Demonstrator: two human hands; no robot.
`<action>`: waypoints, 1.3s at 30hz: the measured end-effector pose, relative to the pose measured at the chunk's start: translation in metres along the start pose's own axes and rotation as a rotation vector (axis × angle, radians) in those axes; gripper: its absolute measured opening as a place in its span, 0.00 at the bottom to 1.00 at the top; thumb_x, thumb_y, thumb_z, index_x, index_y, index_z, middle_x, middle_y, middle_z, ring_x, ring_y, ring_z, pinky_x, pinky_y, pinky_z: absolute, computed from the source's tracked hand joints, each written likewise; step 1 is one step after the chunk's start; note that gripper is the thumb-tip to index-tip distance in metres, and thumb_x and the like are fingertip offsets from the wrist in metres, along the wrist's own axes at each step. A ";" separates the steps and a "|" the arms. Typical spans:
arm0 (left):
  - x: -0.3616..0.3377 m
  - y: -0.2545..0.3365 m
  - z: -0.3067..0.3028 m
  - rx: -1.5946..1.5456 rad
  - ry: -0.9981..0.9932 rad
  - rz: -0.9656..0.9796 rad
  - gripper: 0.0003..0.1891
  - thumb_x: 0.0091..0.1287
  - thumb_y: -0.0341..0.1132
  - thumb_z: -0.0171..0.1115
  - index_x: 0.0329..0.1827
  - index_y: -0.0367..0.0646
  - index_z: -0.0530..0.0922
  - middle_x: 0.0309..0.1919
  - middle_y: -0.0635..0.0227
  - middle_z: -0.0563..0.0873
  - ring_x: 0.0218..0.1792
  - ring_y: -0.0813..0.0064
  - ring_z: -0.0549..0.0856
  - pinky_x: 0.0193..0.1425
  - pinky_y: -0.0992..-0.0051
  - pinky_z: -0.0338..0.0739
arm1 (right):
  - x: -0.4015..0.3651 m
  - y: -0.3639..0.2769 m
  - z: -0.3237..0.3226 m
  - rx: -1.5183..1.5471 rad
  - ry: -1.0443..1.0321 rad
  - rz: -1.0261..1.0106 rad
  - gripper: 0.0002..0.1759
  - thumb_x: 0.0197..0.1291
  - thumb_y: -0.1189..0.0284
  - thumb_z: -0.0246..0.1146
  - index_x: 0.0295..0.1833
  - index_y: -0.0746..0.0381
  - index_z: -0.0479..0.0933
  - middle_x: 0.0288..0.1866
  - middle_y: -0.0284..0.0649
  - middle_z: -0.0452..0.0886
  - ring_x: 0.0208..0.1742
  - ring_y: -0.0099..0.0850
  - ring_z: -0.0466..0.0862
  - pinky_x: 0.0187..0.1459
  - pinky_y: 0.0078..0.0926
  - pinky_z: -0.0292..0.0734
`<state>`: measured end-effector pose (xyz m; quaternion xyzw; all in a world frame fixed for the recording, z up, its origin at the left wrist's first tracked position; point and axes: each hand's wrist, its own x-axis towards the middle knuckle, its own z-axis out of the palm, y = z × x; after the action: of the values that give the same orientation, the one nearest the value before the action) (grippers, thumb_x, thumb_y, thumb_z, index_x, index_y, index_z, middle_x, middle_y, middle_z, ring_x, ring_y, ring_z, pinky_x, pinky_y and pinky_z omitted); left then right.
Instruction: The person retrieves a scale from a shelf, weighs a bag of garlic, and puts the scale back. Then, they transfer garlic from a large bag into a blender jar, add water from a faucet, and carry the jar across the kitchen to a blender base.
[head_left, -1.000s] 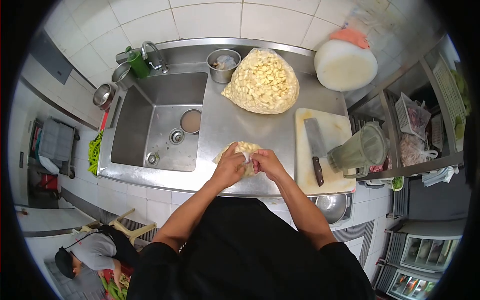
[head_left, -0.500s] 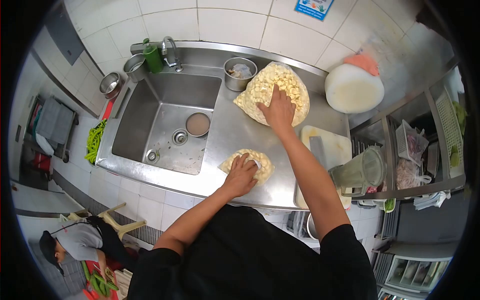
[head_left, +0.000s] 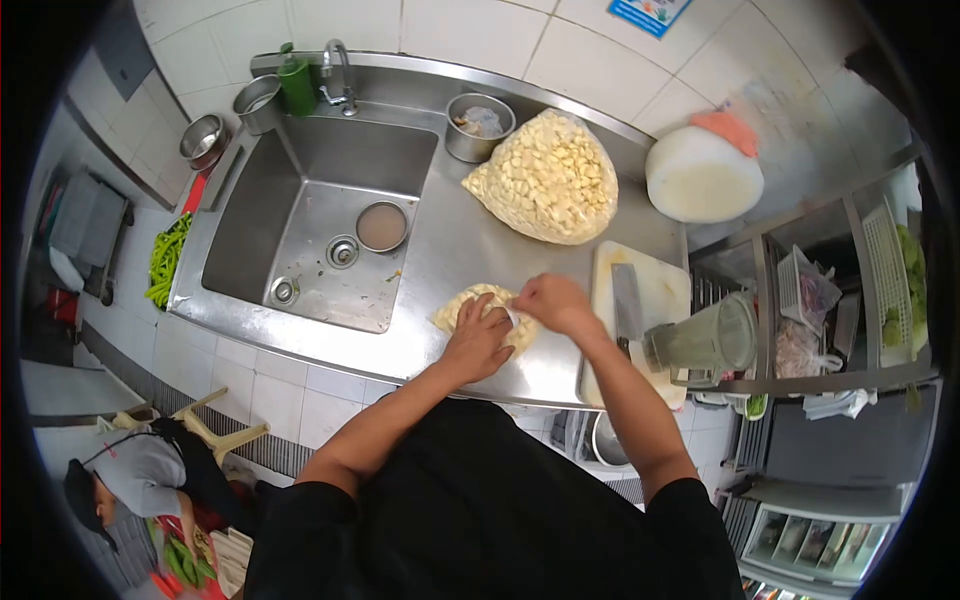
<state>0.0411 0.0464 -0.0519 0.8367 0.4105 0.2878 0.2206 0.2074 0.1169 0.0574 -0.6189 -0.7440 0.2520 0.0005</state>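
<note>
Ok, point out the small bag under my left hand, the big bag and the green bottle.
Small bag [head_left: 523,342]: head view, lower right part.
Big bag [head_left: 550,178]: head view, its middle.
Green bottle [head_left: 297,90]: head view, middle of its body.

Taking twelve as straight ahead of the person, I see the left forearm [head_left: 385,430] slant between one and two, its left hand [head_left: 477,340] palm down with fingers bent, while the right forearm [head_left: 632,405] angles toward eleven, its right hand [head_left: 556,304] curled at the left's two o'clock.

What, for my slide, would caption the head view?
Left hand on a small clear plastic bag of pale yellow pieces, right hand close by.
</note>
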 end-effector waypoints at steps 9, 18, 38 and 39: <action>0.002 0.000 0.012 0.115 0.003 0.067 0.21 0.55 0.34 0.67 0.52 0.36 0.80 0.53 0.51 0.77 0.67 0.38 0.65 0.72 0.45 0.58 | -0.015 0.021 0.045 -0.012 0.006 0.037 0.20 0.52 0.54 0.68 0.36 0.62 0.86 0.38 0.49 0.87 0.44 0.47 0.86 0.46 0.44 0.81; 0.002 0.025 -0.002 0.215 -0.210 0.115 0.23 0.59 0.35 0.66 0.57 0.35 0.78 0.61 0.54 0.75 0.71 0.41 0.61 0.74 0.48 0.56 | -0.033 0.027 0.082 0.356 0.217 0.134 0.17 0.48 0.67 0.69 0.40 0.68 0.83 0.42 0.57 0.85 0.47 0.51 0.85 0.50 0.42 0.81; -0.014 0.032 -0.013 -0.581 -0.119 -0.426 0.26 0.77 0.44 0.50 0.73 0.38 0.66 0.71 0.62 0.70 0.73 0.69 0.66 0.76 0.64 0.51 | -0.054 0.040 0.132 1.049 0.345 -0.041 0.05 0.49 0.72 0.66 0.32 0.59 0.85 0.37 0.45 0.84 0.43 0.45 0.84 0.47 0.41 0.78; -0.011 0.044 -0.012 -0.566 -0.123 -0.428 0.26 0.77 0.44 0.50 0.73 0.38 0.66 0.71 0.62 0.70 0.73 0.69 0.66 0.76 0.64 0.51 | -0.051 0.037 0.140 1.063 0.347 -0.046 0.05 0.49 0.72 0.66 0.32 0.59 0.85 0.37 0.45 0.84 0.43 0.45 0.84 0.47 0.41 0.78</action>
<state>0.0518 0.0140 -0.0195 0.6533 0.4662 0.2863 0.5233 0.2096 0.0213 -0.0624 -0.5494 -0.5170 0.4867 0.4405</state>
